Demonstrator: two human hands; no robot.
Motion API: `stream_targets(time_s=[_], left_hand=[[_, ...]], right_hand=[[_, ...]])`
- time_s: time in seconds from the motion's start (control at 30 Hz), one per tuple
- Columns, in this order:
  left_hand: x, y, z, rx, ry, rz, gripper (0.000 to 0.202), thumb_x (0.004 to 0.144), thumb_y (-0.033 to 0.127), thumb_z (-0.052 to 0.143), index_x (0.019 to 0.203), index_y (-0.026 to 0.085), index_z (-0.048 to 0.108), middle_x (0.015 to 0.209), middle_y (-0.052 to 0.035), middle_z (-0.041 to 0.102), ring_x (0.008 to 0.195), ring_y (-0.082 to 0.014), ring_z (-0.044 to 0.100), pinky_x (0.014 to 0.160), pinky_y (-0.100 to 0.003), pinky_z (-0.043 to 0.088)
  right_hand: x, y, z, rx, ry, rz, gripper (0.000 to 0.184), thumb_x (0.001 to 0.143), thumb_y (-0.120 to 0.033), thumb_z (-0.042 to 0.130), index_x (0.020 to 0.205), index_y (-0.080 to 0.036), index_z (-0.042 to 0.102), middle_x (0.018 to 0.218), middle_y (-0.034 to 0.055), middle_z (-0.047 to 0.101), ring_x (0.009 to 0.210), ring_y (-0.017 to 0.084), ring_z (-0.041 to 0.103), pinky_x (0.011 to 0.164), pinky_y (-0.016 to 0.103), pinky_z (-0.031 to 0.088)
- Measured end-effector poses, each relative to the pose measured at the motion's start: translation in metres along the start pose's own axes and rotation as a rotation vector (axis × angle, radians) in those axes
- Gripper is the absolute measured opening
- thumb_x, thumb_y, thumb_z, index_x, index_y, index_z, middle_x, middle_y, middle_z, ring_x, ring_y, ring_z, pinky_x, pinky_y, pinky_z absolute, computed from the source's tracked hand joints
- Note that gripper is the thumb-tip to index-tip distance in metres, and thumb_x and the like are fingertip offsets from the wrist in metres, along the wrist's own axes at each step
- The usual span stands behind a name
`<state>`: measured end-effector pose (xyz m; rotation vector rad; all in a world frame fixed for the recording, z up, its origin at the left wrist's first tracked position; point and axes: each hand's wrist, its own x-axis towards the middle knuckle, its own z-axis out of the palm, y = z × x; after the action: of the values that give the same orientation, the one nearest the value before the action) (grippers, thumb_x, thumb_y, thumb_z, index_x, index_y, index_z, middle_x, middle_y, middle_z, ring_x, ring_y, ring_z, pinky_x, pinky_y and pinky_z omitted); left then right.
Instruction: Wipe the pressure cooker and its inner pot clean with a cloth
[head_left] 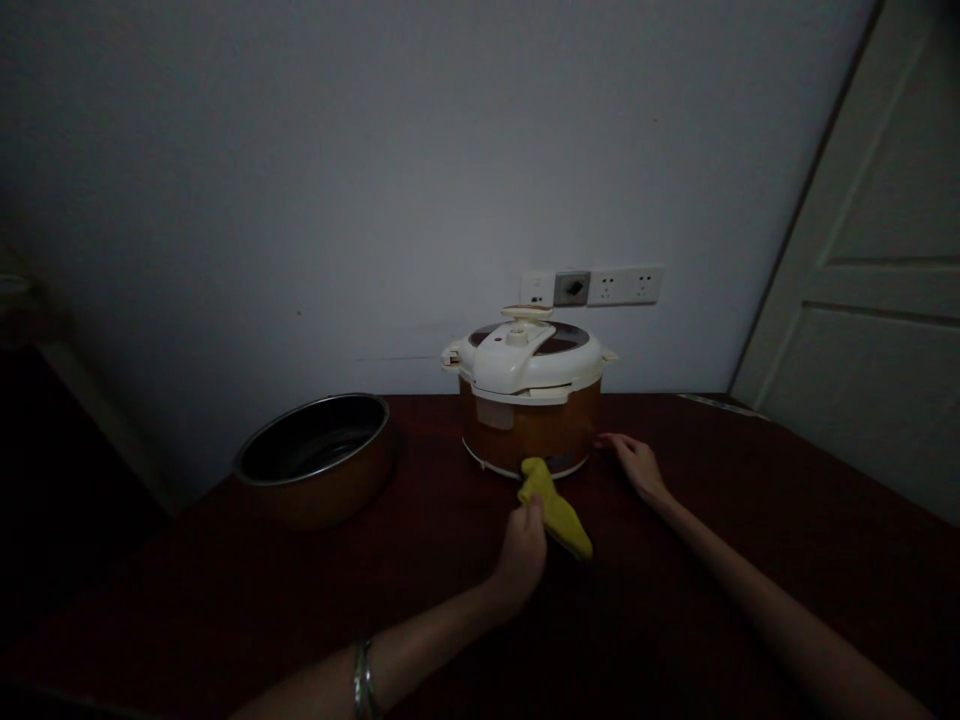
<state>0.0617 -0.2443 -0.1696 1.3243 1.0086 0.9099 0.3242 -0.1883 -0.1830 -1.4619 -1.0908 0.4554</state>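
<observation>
A white-lidded electric pressure cooker (555,425) with an orange-brown body stands upright on the dark red table, near the wall. My left hand (525,545), with bracelets at the wrist, is closed around a yellow cloth (559,515). The cloth's upper end lies against or just in front of the cooker's lower front; the other end hangs to the right. My right hand (636,465) is beside the cooker's lower right side, fingers stretched out toward it. Whether the fingertips touch the body I cannot tell.
A wide round pot (322,485) with a dark inside and metal rim stands to the left on the table (442,620). Wall sockets (622,286) sit behind the cooker. A pale panelled door (877,320) is at the right. The room is dim.
</observation>
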Motion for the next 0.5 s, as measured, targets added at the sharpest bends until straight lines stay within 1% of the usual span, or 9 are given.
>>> stream_targets(time_s=[0.03,0.07,0.13,0.17,0.23,0.3,0.37,0.43,0.5], left_hand=[[-0.008,0.005,0.009,-0.012,-0.002,-0.002,0.044,0.08,0.056,0.044,0.084,0.016,0.062,0.096,-0.0155,0.068,0.097,-0.0285,0.06,0.088,-0.037,0.044],[-0.014,0.011,0.018,-0.035,-0.04,-0.011,0.044,0.078,0.056,0.047,0.081,0.015,0.063,0.093,-0.0149,0.069,0.095,-0.0284,0.061,0.087,-0.038,0.044],[-0.022,0.023,0.031,-0.145,-0.153,-0.032,0.044,0.075,0.056,0.051,0.082,0.014,0.064,0.091,-0.0141,0.07,0.09,-0.028,0.064,0.085,-0.039,0.046],[-0.023,0.029,0.036,-0.214,-0.205,-0.045,0.045,0.074,0.056,0.052,0.083,0.014,0.064,0.091,-0.014,0.07,0.088,-0.0277,0.065,0.084,-0.04,0.047],[-0.018,0.035,0.041,-0.329,-0.257,-0.055,0.047,0.072,0.057,0.054,0.087,0.013,0.064,0.092,-0.014,0.07,0.084,-0.0267,0.066,0.08,-0.039,0.049],[-0.007,0.036,0.042,-0.375,-0.253,-0.041,0.046,0.071,0.054,0.057,0.091,0.013,0.064,0.093,-0.0134,0.069,0.082,-0.025,0.066,0.077,-0.037,0.05],[0.005,0.037,0.038,-0.31,-0.248,-0.011,0.042,0.074,0.05,0.055,0.089,0.012,0.064,0.088,-0.0116,0.07,0.078,-0.0225,0.065,0.072,-0.034,0.05],[0.017,0.042,0.03,-0.116,-0.317,0.036,0.037,0.076,0.046,0.053,0.082,0.012,0.066,0.078,-0.0088,0.069,0.069,-0.0198,0.063,0.064,-0.031,0.048],[0.025,0.056,0.014,0.167,-0.446,0.129,0.033,0.077,0.041,0.054,0.074,0.011,0.068,0.068,-0.0056,0.067,0.063,-0.0175,0.06,0.058,-0.028,0.045]], right_hand=[[0.0,-0.003,-0.002,0.02,0.004,0.008,0.038,0.074,-0.045,0.049,0.087,-0.015,0.069,0.089,0.0111,0.072,0.095,0.028,0.064,0.089,0.04,0.045],[0.0,-0.008,-0.005,0.037,0.008,0.013,0.039,0.075,-0.046,0.049,0.088,-0.014,0.068,0.088,0.0125,0.072,0.092,0.028,0.065,0.085,0.039,0.047],[-0.004,-0.022,-0.013,0.108,-0.011,0.052,0.042,0.076,-0.048,0.048,0.09,-0.013,0.067,0.085,0.0147,0.071,0.083,0.027,0.067,0.076,0.038,0.051],[-0.009,-0.031,-0.017,0.171,-0.059,0.099,0.044,0.077,-0.049,0.048,0.092,-0.012,0.066,0.084,0.0155,0.071,0.078,0.026,0.068,0.072,0.037,0.052],[-0.026,-0.051,-0.022,0.34,-0.26,0.229,0.049,0.078,-0.054,0.048,0.097,-0.013,0.065,0.09,0.0168,0.07,0.077,0.025,0.068,0.07,0.037,0.053],[-0.05,-0.07,-0.023,0.482,-0.545,0.322,0.052,0.078,-0.057,0.052,0.106,-0.015,0.064,0.104,0.0165,0.068,0.09,0.026,0.066,0.077,0.038,0.052],[-0.077,-0.085,-0.02,0.502,-0.725,0.291,0.052,0.07,-0.044,0.068,0.114,-0.017,0.061,0.114,0.013,0.065,0.101,0.025,0.063,0.087,0.038,0.049],[-0.098,-0.093,-0.017,0.438,-0.784,0.27,0.057,0.063,-0.032,0.076,0.115,-0.017,0.06,0.112,0.0107,0.066,0.098,0.023,0.064,0.09,0.039,0.048],[-0.106,-0.093,-0.018,0.34,-0.796,0.289,0.05,0.062,-0.029,0.076,0.109,-0.015,0.065,0.104,0.0097,0.07,0.09,0.023,0.066,0.086,0.038,0.05]])
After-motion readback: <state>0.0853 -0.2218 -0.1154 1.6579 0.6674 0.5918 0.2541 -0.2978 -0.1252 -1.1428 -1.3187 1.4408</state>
